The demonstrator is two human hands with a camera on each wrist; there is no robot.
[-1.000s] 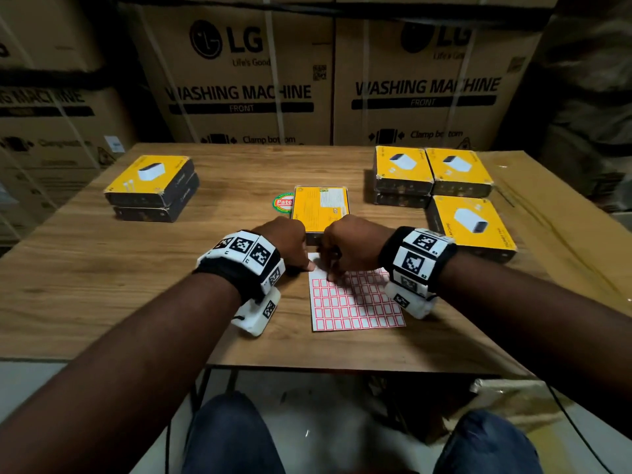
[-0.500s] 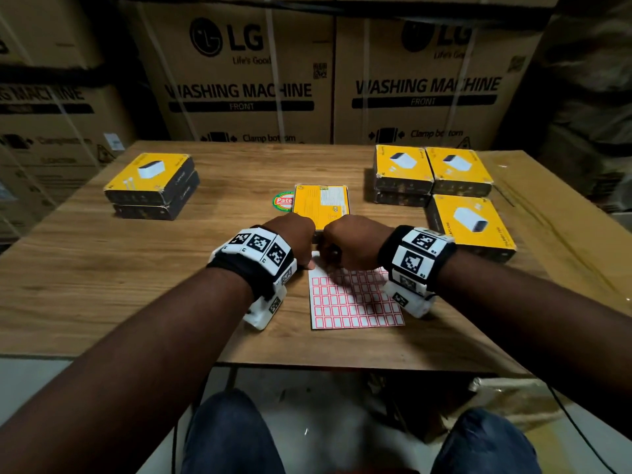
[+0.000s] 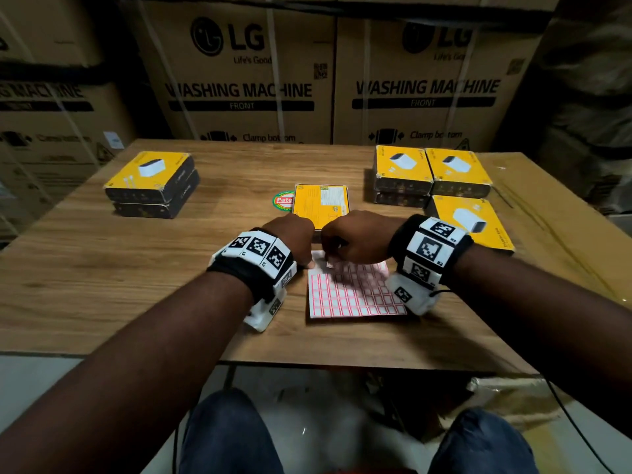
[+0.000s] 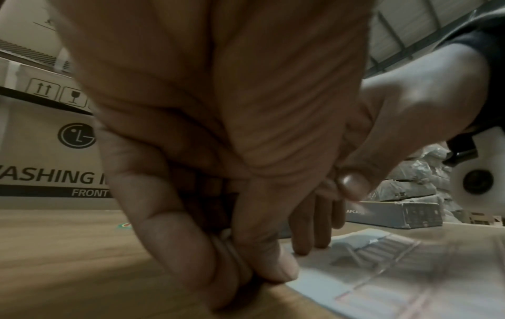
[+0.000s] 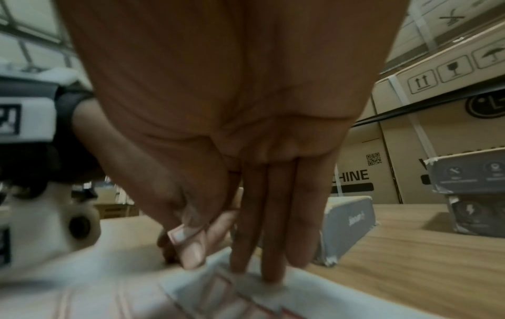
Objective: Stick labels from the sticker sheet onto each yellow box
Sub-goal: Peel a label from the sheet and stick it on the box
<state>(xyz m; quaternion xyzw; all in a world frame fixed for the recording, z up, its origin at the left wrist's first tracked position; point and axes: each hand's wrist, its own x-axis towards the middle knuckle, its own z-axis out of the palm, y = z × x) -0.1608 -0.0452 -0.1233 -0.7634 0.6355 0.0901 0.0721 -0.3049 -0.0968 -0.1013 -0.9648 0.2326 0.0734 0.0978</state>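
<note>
The sticker sheet (image 3: 355,292), white with pink-edged labels, lies flat near the table's front edge. My left hand (image 3: 290,237) holds its top left corner, the thumb (image 4: 276,267) on the paper beside the curled forefinger. My right hand (image 3: 354,239) is at the sheet's top row, where thumb and forefinger pinch one label (image 5: 179,234). Its other three fingers (image 5: 270,248) stand straight with their tips on the sheet (image 5: 314,302). A yellow box (image 3: 321,203) lies face down just beyond both hands, partly hidden by them.
Two yellow boxes are stacked at the far left (image 3: 150,172). More yellow boxes stand at the far right (image 3: 400,165) (image 3: 458,171), with one nearer (image 3: 475,222). A round red-and-green sticker (image 3: 283,200) lies beside the centre box. Large cardboard cartons (image 3: 239,80) wall the table's back.
Both hands stayed at the sheet's top edge, the left wrist shifting slightly right and forward. The right hand's thumb and forefinger now hold a label at the top row.
</note>
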